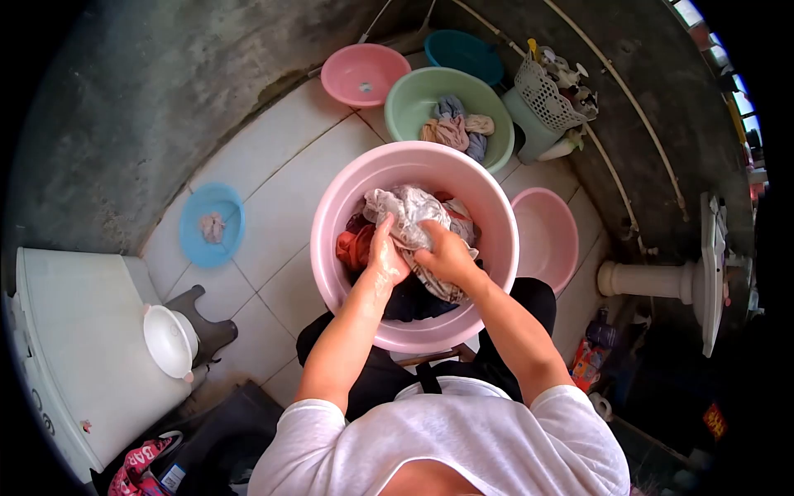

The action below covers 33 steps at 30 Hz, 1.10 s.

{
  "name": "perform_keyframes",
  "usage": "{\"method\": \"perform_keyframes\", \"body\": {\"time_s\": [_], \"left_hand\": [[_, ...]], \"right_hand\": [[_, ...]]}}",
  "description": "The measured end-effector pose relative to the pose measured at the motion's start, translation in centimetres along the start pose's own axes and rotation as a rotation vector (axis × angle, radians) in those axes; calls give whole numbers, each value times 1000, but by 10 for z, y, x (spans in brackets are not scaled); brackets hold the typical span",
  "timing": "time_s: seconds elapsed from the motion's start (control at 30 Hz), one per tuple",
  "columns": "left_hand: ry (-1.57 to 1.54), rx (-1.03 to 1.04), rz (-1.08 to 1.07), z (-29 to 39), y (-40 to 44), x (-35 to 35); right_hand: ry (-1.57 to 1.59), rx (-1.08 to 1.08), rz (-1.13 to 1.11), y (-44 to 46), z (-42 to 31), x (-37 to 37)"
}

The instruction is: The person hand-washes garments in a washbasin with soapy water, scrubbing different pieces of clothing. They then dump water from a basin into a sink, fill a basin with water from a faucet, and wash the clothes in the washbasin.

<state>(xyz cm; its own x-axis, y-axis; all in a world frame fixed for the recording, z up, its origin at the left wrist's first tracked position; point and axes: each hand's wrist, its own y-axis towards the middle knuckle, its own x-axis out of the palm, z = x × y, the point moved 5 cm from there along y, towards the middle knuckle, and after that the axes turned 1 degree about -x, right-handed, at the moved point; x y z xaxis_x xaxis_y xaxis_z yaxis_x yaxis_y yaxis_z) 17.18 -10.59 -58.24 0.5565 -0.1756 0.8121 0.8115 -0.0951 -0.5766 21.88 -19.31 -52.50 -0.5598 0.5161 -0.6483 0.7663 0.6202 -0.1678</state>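
A large pink tub (329, 248) stands between my knees with wet clothes in it. Over the pile, a pale patterned garment (407, 208) is bunched up in both my hands. My left hand (386, 250) holds its left side, with fingers partly hidden by the cloth and suds on the wrist. On the other side, my right hand (447, 253) grips the garment with curled fingers. A red-orange cloth (354, 248) lies in the tub to the left of my left hand. Below the hands is dark clothing (418, 299). I cannot make out what garments these are.
Behind the tub is a green basin (405, 95) with clothes, beside a pink basin (347, 70) and a teal basin (463, 54). Another pink basin (552, 236) sits right. Left are a blue basin (194, 223), a white bowl (169, 343) and a washing machine (91, 347).
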Motion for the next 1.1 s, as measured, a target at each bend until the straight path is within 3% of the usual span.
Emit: {"method": "perform_keyframes", "body": {"time_s": [0.1,0.17,0.2,0.23,0.3,0.33,0.4,0.47,0.5,0.57,0.6,0.63,0.7,0.73,0.77,0.83,0.9,0.97,1.03,1.07,1.1], "left_hand": [[176,-158,10,6,-9,0],[329,61,98,3,4,-20],[532,231,-67,-3,25,-64],[551,407,85,-16,26,-73],[19,223,310,-39,21,-43],[38,190,316,-34,12,-21],[6,122,227,-35,38,-55],[291,227,25,-14,37,-55],[459,373,27,-9,34,-51],[439,478,126,-10,24,-42],[250,318,155,-17,27,-40],[195,305,185,-16,15,-24],[349,425,97,-12,-4,11],[616,431,102,-17,0,7],[1113,651,170,-16,5,2],[936,396,-5,-34,21,-15],[205,159,-74,-27,10,3],[-67,68,-4,0,9,-7],[108,75,318,19,-13,12],[75,-81,126,15,6,-13],[127,-45,128,16,16,-29]], "right_hand": [[-79,-211,-26,-29,-40,21],[-122,-118,-179,-28,-52,28],[-121,15,-136,-13,-31,29],[-47,149,-29,3,-3,25],[-84,148,-14,35,34,11],[-85,137,41,35,32,11],[-63,69,132,19,9,14],[10,-83,68,-4,-26,17],[58,-127,34,-10,-35,17],[231,60,4,6,8,13],[252,101,-9,18,31,8],[273,143,-19,28,47,1],[353,222,-10,41,51,-18],[439,160,-37,43,35,-26],[285,70,-72,49,27,-28],[123,-45,-168,56,20,-17],[12,-89,-133,62,43,2],[-105,-118,-74,39,12,5],[-99,-259,-92,8,-23,20],[-111,-276,-63,-4,-35,24],[-124,-293,-31,-15,-45,27]]}}
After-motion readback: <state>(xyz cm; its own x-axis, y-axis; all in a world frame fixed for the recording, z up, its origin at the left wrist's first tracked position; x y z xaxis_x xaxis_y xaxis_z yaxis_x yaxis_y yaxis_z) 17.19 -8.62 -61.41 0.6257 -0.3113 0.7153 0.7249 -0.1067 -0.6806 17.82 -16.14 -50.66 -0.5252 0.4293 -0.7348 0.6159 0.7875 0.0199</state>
